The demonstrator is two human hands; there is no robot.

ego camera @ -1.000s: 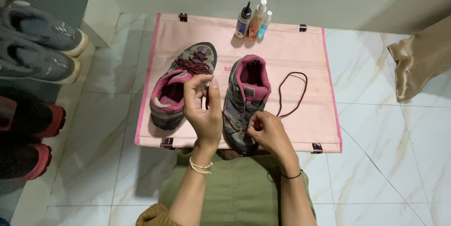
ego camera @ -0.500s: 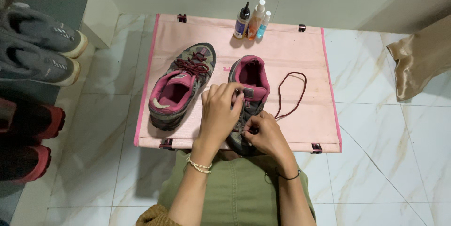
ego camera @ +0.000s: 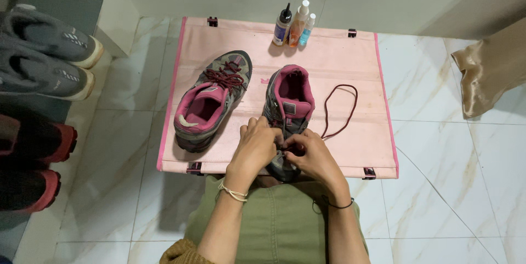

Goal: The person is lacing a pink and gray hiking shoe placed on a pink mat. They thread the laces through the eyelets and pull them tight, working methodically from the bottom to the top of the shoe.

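Both hands, the left hand [ego camera: 257,144] and the right hand [ego camera: 311,154], hide the toe and lace holes of the shoe [ego camera: 289,109]; their fingertips cannot be made out there.

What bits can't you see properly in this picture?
Head view only:
- The toe end of the right shoe hides under the left hand and right hand.
- The fingertips are tucked together, so each hand's grip on the dark red lace can't be told.
- The bottles are too small for label details.
- The shoes on the rack are cut off by the left edge.
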